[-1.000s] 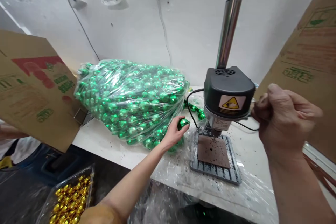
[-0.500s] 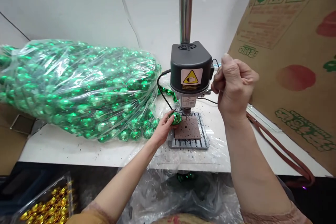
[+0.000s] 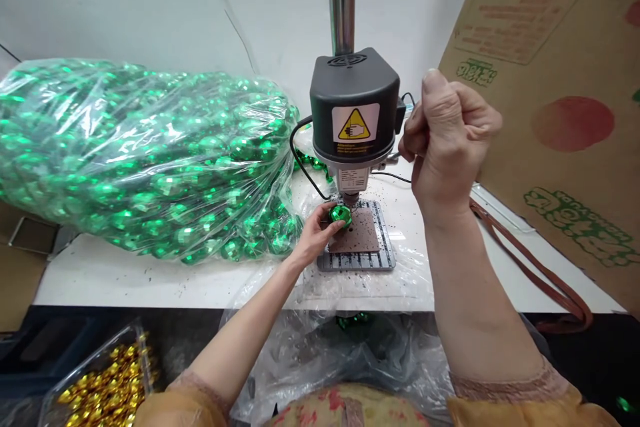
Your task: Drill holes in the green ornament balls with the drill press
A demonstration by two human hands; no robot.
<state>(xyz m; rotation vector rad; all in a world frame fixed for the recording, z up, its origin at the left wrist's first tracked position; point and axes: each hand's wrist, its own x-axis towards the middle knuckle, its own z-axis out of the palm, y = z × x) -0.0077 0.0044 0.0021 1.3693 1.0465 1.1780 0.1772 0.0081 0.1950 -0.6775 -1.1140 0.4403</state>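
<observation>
Between the fingertips of my left hand (image 3: 315, 233) is a shiny green faceted ball (image 3: 341, 215). It sits just under the chuck of a small black drill press (image 3: 354, 107), above the brown board (image 3: 363, 233) on the slotted metal base (image 3: 385, 260). Raised at the right of the press, my right hand (image 3: 447, 140) is closed around its feed lever (image 3: 393, 159); most of the lever is hidden by the fingers. The drill tip is hidden behind the ball, so contact cannot be made out.
A clear plastic bag of green balls (image 3: 150, 167) fills the table's left side. At right lean a large cardboard box (image 3: 560, 167) and a brown strap (image 3: 535, 267). Gold balls fill a clear bin (image 3: 105, 380) below. Dark shavings litter the white table (image 3: 150, 280); plastic sheeting (image 3: 400, 360) hangs in front.
My left hand has brought the green ball rightward, from beside the board to under the chuck. My right hand keeps its grip on the lever. The camera view has shifted slightly.
</observation>
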